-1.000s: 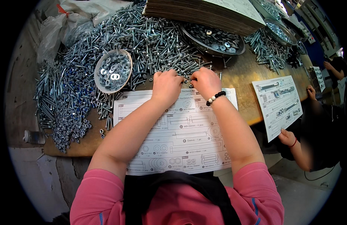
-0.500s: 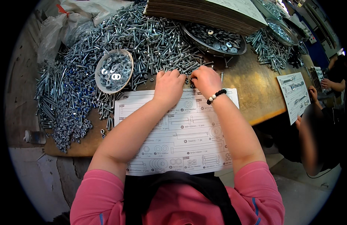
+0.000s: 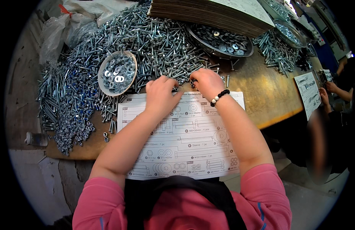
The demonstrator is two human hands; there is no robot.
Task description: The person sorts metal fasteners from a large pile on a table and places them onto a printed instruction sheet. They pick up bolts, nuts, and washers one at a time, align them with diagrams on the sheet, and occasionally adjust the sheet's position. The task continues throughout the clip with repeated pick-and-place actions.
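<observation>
My left hand is curled at the top edge of a printed hardware sheet, with small dark nuts between thumb and fingers. Close by on the right, my right hand has its fingertips closed on more small nuts. A bracelet of black and white beads circles my right wrist. Line drawings of bolts, nuts and washers cover the sheet, which lies at the table's front edge, partly under my forearms. Just beyond my hands spreads a large heap of bolts.
A round dish of washers sits on the heap, left of my hands. Loose nuts lie at the front left. Behind stand a metal bowl of washers and a stack of sheets. Another person's hand is beside a second sheet.
My left hand has shifted left and slightly toward me, and its thumb now shows beside the nuts. My right hand has moved slightly left. At the right, the other person's sheet has moved.
</observation>
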